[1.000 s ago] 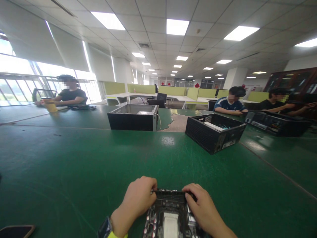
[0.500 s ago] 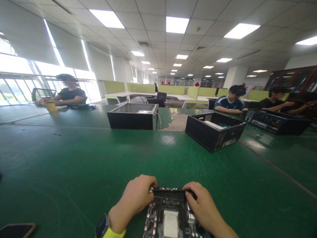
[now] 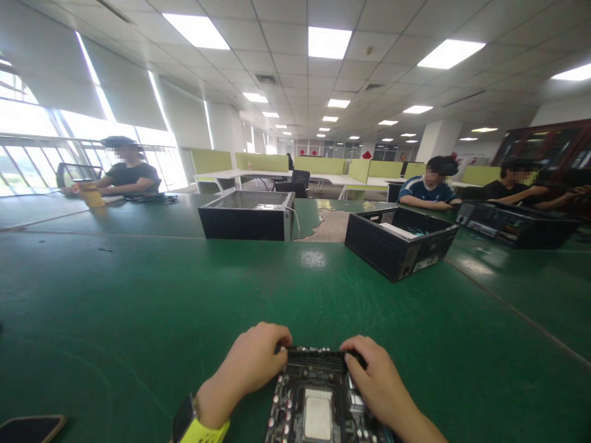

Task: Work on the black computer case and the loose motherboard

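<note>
Ceiling panels point(image 3: 330, 42) glow across the top of the frame, with green partitions point(image 3: 263, 161) and white desks running through the middle distance; below them spreads a broad green tabletop point(image 3: 184, 295), scuffed and shiny in patches.

At the bottom centre lies a black circuit board point(image 3: 318, 378), its lower edge cut off by the frame; a pale square plate point(image 3: 317, 415) sits in its middle. The left hand point(image 3: 256, 357) is curled narrow, gripping the board's upper left corner; the right hand point(image 3: 373, 375) pinches the upper right corner between thumb and fingers; a dark watch point(image 3: 184, 418) with a yellow-green strap is on the left wrist.

Three open dark computer cases stand beyond: one left of centre point(image 3: 244, 223), one right of centre, set at an angle point(image 3: 383, 249), one near the right edge point(image 3: 512, 231); a yellow cup point(image 3: 92, 197) stands before a seated person point(image 3: 129, 175) at the left; a person in blue point(image 3: 425, 189) leans on the tabletop at the right; a flat dark object point(image 3: 32, 429) lies in the lower left corner.
</note>
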`<state>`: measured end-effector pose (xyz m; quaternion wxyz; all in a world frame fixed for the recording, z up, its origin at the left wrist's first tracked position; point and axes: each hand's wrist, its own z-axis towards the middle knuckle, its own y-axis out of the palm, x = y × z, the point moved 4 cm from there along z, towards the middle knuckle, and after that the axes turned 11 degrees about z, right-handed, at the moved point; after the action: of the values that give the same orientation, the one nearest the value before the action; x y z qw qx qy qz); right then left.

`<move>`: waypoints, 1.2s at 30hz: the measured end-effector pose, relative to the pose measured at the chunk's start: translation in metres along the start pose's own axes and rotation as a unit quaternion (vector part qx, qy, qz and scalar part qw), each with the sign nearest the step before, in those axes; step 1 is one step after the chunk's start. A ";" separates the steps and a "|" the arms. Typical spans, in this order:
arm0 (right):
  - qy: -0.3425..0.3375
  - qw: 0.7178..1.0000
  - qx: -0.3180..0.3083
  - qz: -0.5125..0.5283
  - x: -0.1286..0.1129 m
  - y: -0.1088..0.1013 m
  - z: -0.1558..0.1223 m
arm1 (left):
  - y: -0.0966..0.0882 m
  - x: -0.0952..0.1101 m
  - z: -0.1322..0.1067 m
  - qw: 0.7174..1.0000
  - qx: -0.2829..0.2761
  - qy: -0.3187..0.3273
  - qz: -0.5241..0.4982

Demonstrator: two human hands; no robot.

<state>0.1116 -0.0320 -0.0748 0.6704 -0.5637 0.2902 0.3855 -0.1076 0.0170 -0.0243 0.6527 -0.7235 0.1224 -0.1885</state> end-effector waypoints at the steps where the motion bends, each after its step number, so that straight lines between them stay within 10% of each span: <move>1: 0.001 1.000 -0.002 -0.002 -0.001 0.000 0.000 | 0.000 0.000 0.000 1.000 -0.003 -0.002 0.004; 36: -0.005 0.997 0.040 0.064 0.009 -0.003 0.001 | -0.001 0.004 0.002 0.999 0.024 -0.018 0.030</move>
<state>0.1187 -0.0290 -0.0808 0.6681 -0.5147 0.3372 0.4182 -0.1030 0.0167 -0.0230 0.6774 -0.7067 0.1276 -0.1593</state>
